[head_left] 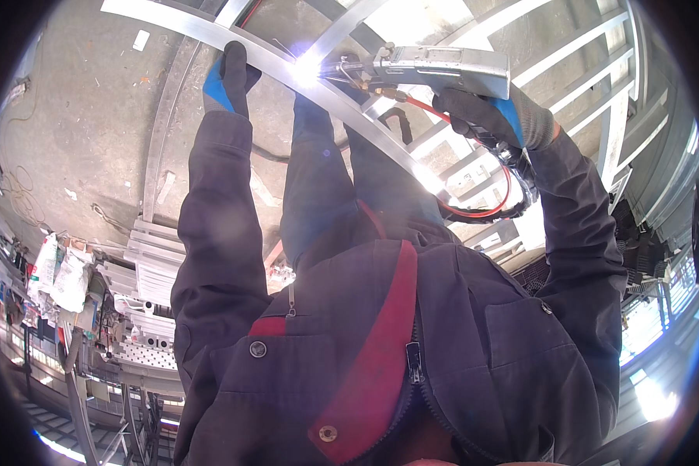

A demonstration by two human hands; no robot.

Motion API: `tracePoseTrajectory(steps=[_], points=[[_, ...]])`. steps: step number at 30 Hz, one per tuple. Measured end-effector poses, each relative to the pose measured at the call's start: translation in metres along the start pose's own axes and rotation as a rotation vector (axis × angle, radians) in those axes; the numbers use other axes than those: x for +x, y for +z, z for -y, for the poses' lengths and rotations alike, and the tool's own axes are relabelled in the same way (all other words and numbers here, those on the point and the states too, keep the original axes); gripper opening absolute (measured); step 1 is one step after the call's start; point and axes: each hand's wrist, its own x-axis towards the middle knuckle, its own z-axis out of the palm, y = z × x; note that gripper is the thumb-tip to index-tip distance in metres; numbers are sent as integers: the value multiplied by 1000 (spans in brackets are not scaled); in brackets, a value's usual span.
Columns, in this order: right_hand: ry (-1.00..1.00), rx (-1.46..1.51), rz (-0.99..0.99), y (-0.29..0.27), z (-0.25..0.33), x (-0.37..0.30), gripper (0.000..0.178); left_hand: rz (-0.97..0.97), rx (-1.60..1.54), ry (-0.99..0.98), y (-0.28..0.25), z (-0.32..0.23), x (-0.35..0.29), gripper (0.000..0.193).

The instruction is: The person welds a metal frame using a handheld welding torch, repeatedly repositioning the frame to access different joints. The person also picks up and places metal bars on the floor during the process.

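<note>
My right hand (pixel 481 115), in a dark glove with a blue back, is wrapped round the grip of a silver box-shaped welding gun (pixel 443 68). The gun's nozzle points left, and a bright white-violet arc (pixel 306 70) glares where it meets a long pale metal bar (pixel 357 120). That glare hides the joint itself. With its glove closed over the same bar, my left hand (pixel 233 78) sits a short way left of the arc. From the gun, a red hose (pixel 427 106) and a black cable loop down beside my right forearm.
The bar belongs to a frame of pale metal bars (pixel 575 54) spreading to the far right. A curved-looking grey rail (pixel 168 116) crosses the concrete floor (pixel 93 101) on the left. Stacked metal profiles (pixel 154 252) and white bags (pixel 71 272) stand at the lower left.
</note>
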Motion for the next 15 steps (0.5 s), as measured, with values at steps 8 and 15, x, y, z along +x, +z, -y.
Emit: tracePoseTrajectory(steps=[8,15], points=[[230,328,-51,-4,-17,-60,35,-64,66,4,2,1,-1,71],[289,335,-120,13,-30,-112,34,-46,-81,-13,18,20,-12,68]])
